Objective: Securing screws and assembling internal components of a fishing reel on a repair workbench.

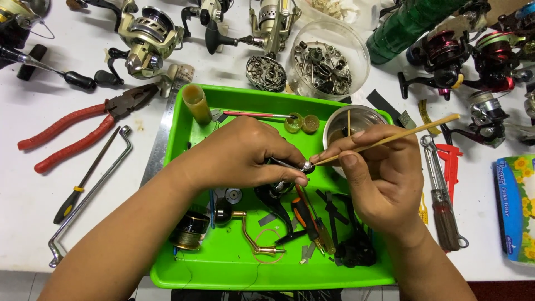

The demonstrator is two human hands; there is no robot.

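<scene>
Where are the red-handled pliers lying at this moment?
In the head view, the red-handled pliers lie on the white table, left of the green tray, above the bent metal wrench.

Reel part (281, 187) mostly hidden under left hand (242, 153); tissue pack (515, 209) edge-cropped.
</scene>
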